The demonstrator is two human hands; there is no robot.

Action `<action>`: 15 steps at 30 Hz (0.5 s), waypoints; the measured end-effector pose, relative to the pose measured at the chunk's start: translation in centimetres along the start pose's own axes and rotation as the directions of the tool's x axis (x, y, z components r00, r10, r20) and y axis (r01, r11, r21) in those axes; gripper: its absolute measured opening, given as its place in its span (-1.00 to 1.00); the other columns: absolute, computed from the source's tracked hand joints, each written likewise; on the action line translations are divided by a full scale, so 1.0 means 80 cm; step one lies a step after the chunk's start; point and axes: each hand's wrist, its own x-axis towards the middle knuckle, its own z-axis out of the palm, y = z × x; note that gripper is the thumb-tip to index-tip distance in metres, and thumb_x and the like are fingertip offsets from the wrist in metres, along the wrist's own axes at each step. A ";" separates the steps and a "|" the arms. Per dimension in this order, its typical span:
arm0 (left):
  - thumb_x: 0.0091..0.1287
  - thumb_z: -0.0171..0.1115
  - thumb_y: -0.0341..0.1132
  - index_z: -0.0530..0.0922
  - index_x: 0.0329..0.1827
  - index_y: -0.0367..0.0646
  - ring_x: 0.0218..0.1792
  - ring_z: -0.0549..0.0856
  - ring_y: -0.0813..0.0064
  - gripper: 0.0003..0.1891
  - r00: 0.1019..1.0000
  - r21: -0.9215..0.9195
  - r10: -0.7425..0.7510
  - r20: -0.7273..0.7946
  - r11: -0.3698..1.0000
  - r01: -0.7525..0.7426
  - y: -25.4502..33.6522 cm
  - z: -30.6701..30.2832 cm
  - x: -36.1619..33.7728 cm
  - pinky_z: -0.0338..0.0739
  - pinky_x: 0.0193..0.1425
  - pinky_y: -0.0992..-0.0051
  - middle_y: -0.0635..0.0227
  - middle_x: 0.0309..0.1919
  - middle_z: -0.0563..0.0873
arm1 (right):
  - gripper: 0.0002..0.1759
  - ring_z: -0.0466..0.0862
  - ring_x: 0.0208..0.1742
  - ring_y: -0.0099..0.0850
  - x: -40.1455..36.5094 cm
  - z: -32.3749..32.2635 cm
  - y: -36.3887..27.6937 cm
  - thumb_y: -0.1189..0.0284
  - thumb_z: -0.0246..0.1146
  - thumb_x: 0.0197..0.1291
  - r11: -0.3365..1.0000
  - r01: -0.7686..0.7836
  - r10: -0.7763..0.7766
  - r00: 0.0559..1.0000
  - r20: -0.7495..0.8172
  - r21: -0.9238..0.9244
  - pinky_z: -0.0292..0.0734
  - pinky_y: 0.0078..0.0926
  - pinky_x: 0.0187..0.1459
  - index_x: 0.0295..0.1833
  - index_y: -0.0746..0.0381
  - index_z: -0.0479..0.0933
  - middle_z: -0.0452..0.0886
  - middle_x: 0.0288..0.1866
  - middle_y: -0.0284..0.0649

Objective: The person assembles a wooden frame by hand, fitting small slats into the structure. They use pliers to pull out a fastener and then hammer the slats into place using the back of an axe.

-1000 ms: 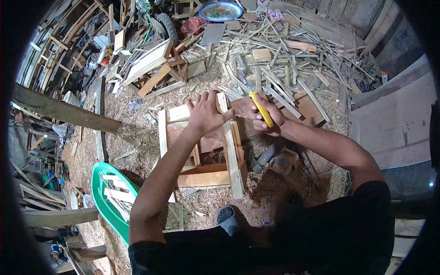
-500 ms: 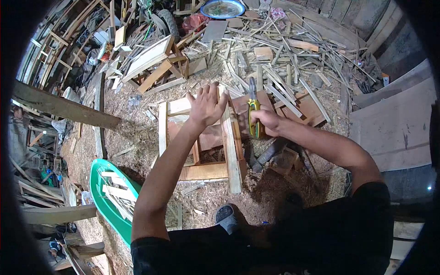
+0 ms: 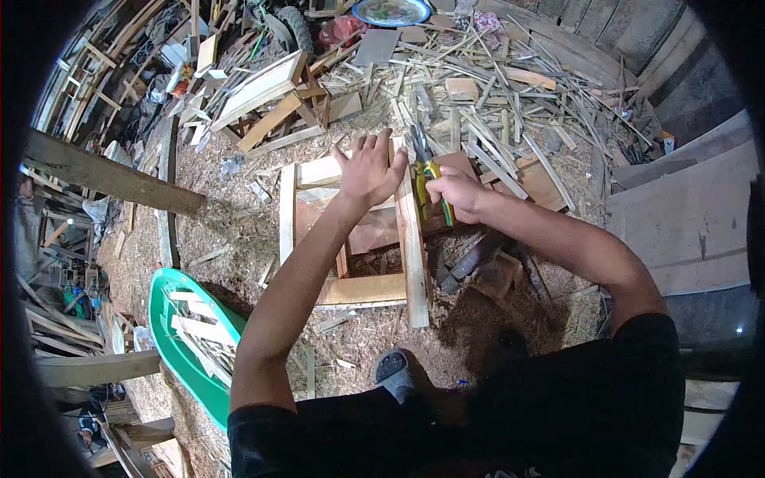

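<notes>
My left hand [image 3: 370, 174] lies with fingers spread on the top end of a wooden frame [image 3: 362, 290], holding nothing. Yellow-and-green-handled pliers [image 3: 422, 185] are in my right hand [image 3: 460, 193], their handles apart and the metal jaws pointing away from me. Those jaws are at the frame's right-hand rail [image 3: 411, 247], near its far end; whether they touch it I cannot make out. The frame rests low over the floor, with a brown panel [image 3: 373, 233] showing inside it.
A green plastic tub [image 3: 159, 319] with wood strips stands at lower left. Another wooden frame [image 3: 263, 92] lies tilted beyond. Scrap sticks [image 3: 510, 103] are heaped at the back right. A wooden post [image 3: 111, 171] juts in from the left. Sawdust covers the floor.
The pliers have swung from upright to a leftward tilt, over to the frame's right rail, and their handles have spread. My left hand stays on the frame.
</notes>
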 end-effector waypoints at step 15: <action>0.36 -0.09 0.21 0.40 0.12 -0.34 0.33 0.44 -0.01 -0.32 0.987 0.071 0.009 0.159 0.997 -0.021 0.007 -0.013 -0.001 -0.09 0.36 -0.52 -0.07 0.13 0.55 | -0.69 0.66 -0.19 -0.16 0.025 0.015 0.030 0.57 0.08 0.06 0.799 0.350 -0.410 0.912 -0.018 -0.489 0.51 -0.21 -0.09 -0.06 0.48 0.47 0.62 -0.34 -0.03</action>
